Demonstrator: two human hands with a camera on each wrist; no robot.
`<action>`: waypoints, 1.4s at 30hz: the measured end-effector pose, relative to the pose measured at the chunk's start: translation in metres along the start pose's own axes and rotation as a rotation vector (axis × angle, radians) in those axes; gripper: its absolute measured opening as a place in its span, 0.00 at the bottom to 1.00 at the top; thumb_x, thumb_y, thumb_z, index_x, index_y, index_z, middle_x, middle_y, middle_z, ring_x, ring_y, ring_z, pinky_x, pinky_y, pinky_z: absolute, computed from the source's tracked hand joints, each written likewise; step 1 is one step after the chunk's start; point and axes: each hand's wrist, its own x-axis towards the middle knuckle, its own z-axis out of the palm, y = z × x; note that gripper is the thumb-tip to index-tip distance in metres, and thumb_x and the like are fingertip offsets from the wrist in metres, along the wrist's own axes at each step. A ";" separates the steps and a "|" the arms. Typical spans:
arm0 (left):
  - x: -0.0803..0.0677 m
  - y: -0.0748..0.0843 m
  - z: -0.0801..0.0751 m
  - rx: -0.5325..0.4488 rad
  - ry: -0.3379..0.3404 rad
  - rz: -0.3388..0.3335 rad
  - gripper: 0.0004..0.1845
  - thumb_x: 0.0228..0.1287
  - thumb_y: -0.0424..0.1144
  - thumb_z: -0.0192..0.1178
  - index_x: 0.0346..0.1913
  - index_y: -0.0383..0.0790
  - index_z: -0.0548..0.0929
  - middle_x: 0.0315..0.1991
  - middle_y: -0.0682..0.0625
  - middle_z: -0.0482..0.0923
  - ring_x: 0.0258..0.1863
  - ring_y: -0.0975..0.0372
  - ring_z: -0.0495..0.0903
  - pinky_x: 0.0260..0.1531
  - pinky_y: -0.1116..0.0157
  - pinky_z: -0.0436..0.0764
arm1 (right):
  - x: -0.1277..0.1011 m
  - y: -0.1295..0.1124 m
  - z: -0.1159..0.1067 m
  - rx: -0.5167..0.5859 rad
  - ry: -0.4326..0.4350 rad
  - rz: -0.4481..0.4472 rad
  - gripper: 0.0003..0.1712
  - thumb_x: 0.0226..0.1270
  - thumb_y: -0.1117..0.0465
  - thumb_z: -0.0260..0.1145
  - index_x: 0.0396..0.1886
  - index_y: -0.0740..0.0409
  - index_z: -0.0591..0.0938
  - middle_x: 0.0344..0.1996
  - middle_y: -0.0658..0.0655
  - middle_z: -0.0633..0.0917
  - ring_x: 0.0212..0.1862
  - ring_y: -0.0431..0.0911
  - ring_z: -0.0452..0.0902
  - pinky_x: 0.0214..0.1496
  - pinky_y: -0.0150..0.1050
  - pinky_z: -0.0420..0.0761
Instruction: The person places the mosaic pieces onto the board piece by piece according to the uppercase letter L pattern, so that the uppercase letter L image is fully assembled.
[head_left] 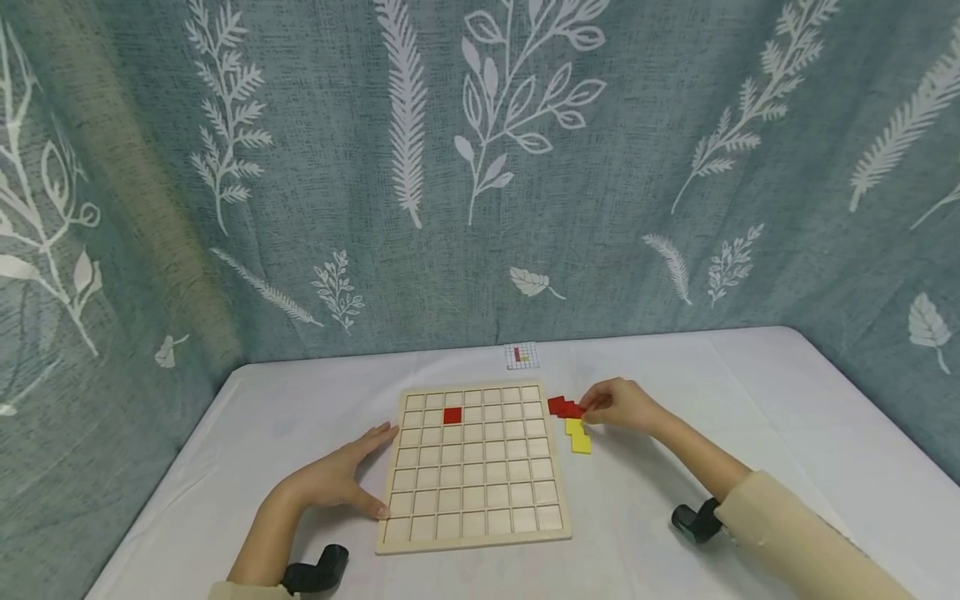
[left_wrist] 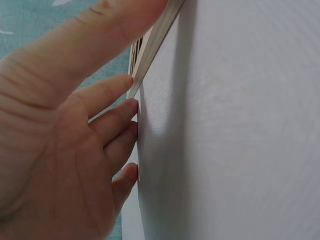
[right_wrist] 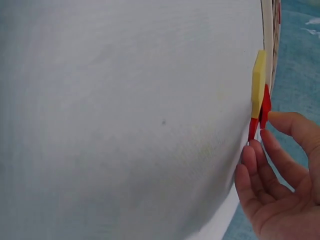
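Lowest in the head view, two dark wrist straps show, one at the lower left [head_left: 315, 573] and one at the lower right [head_left: 696, 522], with a cream sleeve [head_left: 802, 542] running off the lower right corner. Just above them, in the lower middle of the frame, a pale wooden grid board [head_left: 472, 508] lies flat on the white counter [head_left: 750, 400]. The left hand [head_left: 341, 477] rests against the board's left edge, its grip apart: the fingers lie straight along the wood and the thumb reaches toward the lower left corner, holding nothing. The left wrist view shows the same, with the fingertips [left_wrist: 131, 107] touching the counter beside the board's thin edge, which runs up toward the top of that frame. On the board a single red square [head_left: 452, 415] sits in a cell of the second row from the far side, left of centre. Just right of the board, in the middle right of the head view, a yellow piece [head_left: 578, 436] lies on the counter, and touching its far end is a red piece [head_left: 564, 407]. The right hand [head_left: 622, 406] has its grip closed on that red piece, fingertips pinching its right end; the right wrist view shows the fingers [right_wrist: 255, 150] meeting the red piece at the right edge of the frame, the yellow one just above it. Farther back, a small printed grid card [head_left: 521, 356] lies near the counter's far edge, and behind everything hangs a blue-grey curtain [head_left: 480, 167] with white leaf prints, filling the upper frame.
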 end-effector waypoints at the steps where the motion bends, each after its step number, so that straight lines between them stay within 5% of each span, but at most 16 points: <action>1: 0.000 0.000 0.000 -0.001 0.000 0.000 0.60 0.32 0.43 0.77 0.70 0.34 0.53 0.71 0.34 0.43 0.69 0.37 0.40 0.61 0.35 0.45 | 0.000 0.000 0.001 -0.003 0.003 -0.006 0.11 0.51 0.65 0.69 0.35 0.66 0.83 0.27 0.54 0.83 0.30 0.41 0.76 0.34 0.33 0.76; 10: -0.002 -0.001 0.000 0.005 0.007 0.012 0.59 0.32 0.43 0.77 0.70 0.34 0.54 0.71 0.33 0.44 0.69 0.36 0.40 0.61 0.35 0.46 | 0.007 0.003 0.003 -0.030 -0.007 -0.029 0.17 0.49 0.65 0.71 0.40 0.67 0.83 0.31 0.56 0.83 0.32 0.41 0.73 0.35 0.33 0.75; 28: -0.003 -0.001 0.001 0.018 0.010 0.013 0.59 0.32 0.41 0.77 0.70 0.34 0.54 0.71 0.33 0.44 0.68 0.36 0.41 0.61 0.35 0.47 | 0.006 0.008 0.000 -0.148 -0.027 -0.100 0.13 0.52 0.66 0.69 0.39 0.66 0.83 0.30 0.53 0.81 0.32 0.41 0.72 0.34 0.33 0.75; 42: -0.002 -0.004 0.002 0.005 0.015 0.026 0.59 0.32 0.40 0.77 0.70 0.33 0.54 0.71 0.33 0.44 0.68 0.36 0.40 0.61 0.35 0.46 | -0.001 0.012 -0.004 -0.106 -0.030 -0.063 0.15 0.50 0.64 0.71 0.39 0.65 0.82 0.33 0.54 0.82 0.34 0.43 0.73 0.36 0.34 0.76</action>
